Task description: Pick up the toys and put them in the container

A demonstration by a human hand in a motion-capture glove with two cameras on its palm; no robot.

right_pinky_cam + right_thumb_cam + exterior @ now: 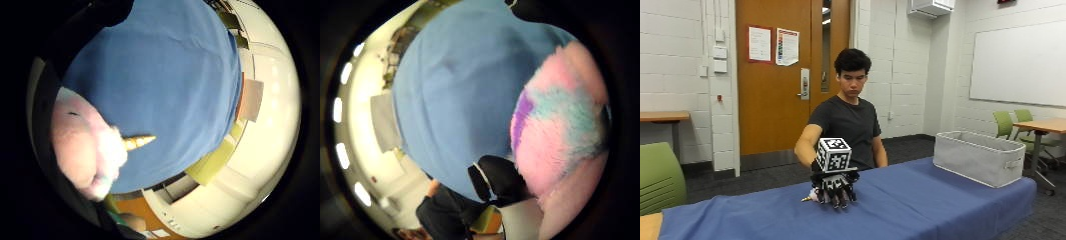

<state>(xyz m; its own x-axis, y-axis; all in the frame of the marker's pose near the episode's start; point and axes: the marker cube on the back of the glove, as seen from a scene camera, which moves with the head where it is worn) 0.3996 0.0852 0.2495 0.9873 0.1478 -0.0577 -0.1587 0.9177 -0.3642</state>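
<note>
The right hand (pixel 834 189), well apart from the gray container (pixel 979 157), has its fingers (pixel 838 196) curled round a pink unicorn toy (pixel 87 147) on the blue surface (pixel 919 205), so carrying and dropping come next.

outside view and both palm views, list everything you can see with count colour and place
fluffy pink plush unicorn toy: one, pink with teal and purple patches and a gold horn, under the gloved hand, on the cloth
grey fabric container with a handle: one, grey, at the far end of the table from the hand, nothing seen in it
blue tablecloth: one, blue, covering the table
green chairs: two by the far table, another at the picture's near edge
wooden door: one, orange-brown, behind the person
whiteboard: one, white, on the wall
gloved right hand: one, black, fingers curled down over the toy
</note>
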